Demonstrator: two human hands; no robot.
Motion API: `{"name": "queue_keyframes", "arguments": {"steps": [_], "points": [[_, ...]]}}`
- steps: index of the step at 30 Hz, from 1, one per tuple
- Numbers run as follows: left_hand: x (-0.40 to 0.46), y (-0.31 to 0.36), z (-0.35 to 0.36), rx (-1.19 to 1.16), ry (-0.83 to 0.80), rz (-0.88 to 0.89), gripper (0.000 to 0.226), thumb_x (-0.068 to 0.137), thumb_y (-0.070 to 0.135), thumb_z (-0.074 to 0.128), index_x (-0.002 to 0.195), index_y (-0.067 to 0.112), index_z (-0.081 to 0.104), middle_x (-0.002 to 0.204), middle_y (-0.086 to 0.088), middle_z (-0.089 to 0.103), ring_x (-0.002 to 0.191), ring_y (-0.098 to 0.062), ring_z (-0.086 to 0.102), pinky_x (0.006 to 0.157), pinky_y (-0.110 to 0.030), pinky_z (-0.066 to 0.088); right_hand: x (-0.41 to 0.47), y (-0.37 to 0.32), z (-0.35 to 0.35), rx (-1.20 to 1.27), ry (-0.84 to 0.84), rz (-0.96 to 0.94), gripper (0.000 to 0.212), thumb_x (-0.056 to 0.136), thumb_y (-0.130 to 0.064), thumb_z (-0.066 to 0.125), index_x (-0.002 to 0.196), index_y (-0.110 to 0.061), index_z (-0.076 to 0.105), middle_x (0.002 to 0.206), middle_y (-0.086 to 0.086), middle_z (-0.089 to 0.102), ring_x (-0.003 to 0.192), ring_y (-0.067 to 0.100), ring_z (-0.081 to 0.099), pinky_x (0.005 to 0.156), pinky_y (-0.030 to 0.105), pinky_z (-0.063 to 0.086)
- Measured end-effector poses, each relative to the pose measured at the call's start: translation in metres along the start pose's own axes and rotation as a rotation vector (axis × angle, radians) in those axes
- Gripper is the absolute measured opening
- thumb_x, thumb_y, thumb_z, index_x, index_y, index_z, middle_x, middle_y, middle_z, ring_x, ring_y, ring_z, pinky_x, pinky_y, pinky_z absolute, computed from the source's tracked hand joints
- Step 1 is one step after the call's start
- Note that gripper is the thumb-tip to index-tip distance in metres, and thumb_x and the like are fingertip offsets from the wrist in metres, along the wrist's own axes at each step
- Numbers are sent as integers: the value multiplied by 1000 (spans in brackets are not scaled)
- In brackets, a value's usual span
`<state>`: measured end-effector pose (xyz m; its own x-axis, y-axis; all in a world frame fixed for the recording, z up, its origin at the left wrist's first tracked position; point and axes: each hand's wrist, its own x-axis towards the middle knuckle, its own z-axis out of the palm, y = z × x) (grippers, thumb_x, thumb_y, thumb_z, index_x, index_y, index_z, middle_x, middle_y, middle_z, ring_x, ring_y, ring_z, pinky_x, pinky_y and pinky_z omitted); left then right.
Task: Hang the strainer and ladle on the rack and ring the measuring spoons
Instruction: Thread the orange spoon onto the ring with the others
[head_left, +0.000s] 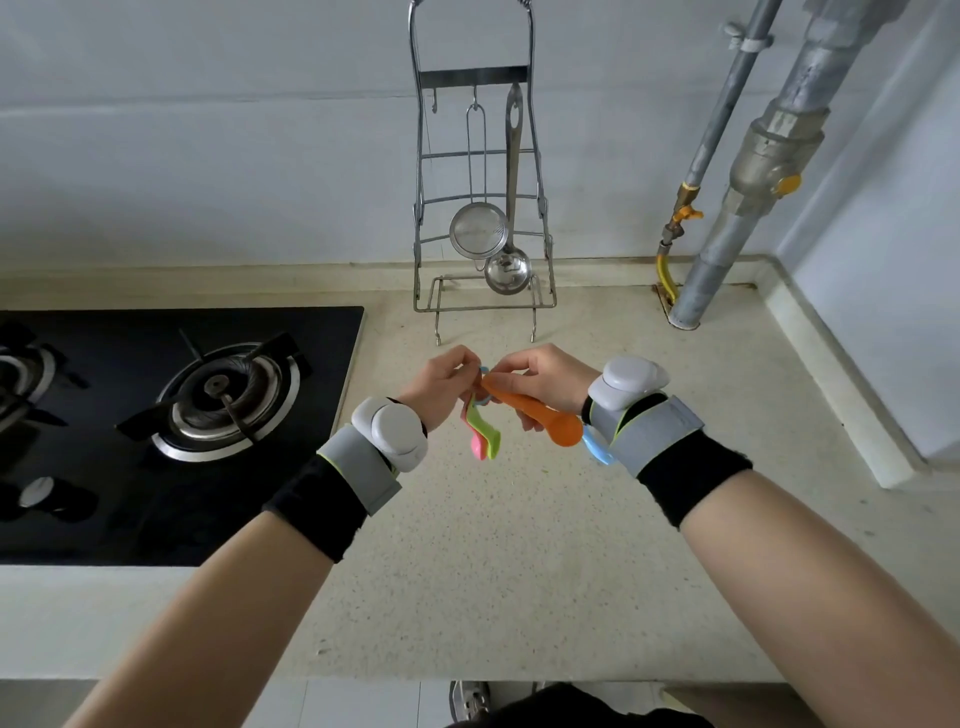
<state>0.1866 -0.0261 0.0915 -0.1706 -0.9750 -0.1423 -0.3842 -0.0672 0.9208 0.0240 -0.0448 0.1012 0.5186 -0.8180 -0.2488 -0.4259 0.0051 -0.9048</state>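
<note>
near the rack (478, 78), left hand (441, 387) pinches the ring (484, 371), right hand (545, 379) grips the orange spoon (540, 413), seemingly light, stiff plastic best held by its handle.

Materials as I read them: bright wire-metal rack (480, 306), polished; round steel mesh strainer (478, 236), fine matt weave; glossy steel ladle (507, 273), mirror bowl. Smooth plastic measuring spoons, orange (545, 418), green (480, 423), pink (477, 447), blue (597, 449). Speckled beige stone-look counter (519, 545), matt. Glossy black glass hob (156, 431). Dull grey galvanised pipe (727, 249). I note black knit cloth wristbands (691, 473).
</note>
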Motion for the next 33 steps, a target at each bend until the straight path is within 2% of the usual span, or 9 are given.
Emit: {"name": "queue_keyframes", "arguments": {"steps": [3,7,13,16,21,23,26,28,33], "points": [[-3,3,-5,-30,-13,-41,26,90,6,44,68,16,51,67,-1,63,60,-10,63,67,-22,52,1,1,-3,-59,4,10,15,89,-32,54,78,-26,63,58,3,62,41,7,60,44,18,48],[-9,5,-5,-19,-35,-67,21,88,8,49,68,13,54,72,-8,68,73,-30,67,88,-46,51,4,2,-2,-139,17,12,20,89,-27,54,71,-25,63,67,-2,65,62,12,61,64,23,50],[-12,8,-3,40,-11,-105,19,86,12,53,67,15,53,84,-16,72,83,-31,69,93,-55,47,9,-1,-1,-246,72,38,13,87,-22,55,87,-17,67,74,-3,63,66,14,59,63,23,46],[-11,9,-4,47,-28,-98,22,86,11,53,65,17,51,80,-13,73,74,-21,70,89,-44,51,11,-4,-2,-395,80,34,19,87,-23,54,96,-14,69,87,0,63,82,17,57,72,28,41],[-15,11,-4,156,-70,-35,26,88,13,49,63,21,47,81,-4,72,57,9,62,48,-6,41,12,-5,-4,-436,54,64,18,87,-24,55,94,-16,69,85,1,62,83,18,55,70,26,38],[-17,12,-6,166,-96,-10,27,88,11,50,63,21,47,83,-6,72,65,6,65,60,-5,46,12,-5,-5,-401,35,62,18,87,-27,56,95,-16,69,84,-1,62,84,17,55,68,24,38],[-17,15,-9,259,-132,7,25,87,15,51,64,23,47,91,-12,73,81,-15,68,79,-28,50,12,-7,-5,-413,-26,66,18,87,-29,56,92,-18,68,78,-4,60,81,15,54,62,21,37],[-17,16,-10,346,-130,22,23,88,18,51,65,25,47,91,-11,74,81,-17,67,74,-29,49,13,-8,-6,-418,-66,89,15,89,-29,54,85,-20,66,71,-6,57,78,16,52,65,23,38],[-17,15,-3,503,-104,112,14,90,20,47,76,18,47,87,-8,74,56,4,54,46,-5,37,13,-13,-8,-348,-135,156,18,88,-23,55,73,-18,62,66,-6,54,65,10,47,63,21,37]]}}
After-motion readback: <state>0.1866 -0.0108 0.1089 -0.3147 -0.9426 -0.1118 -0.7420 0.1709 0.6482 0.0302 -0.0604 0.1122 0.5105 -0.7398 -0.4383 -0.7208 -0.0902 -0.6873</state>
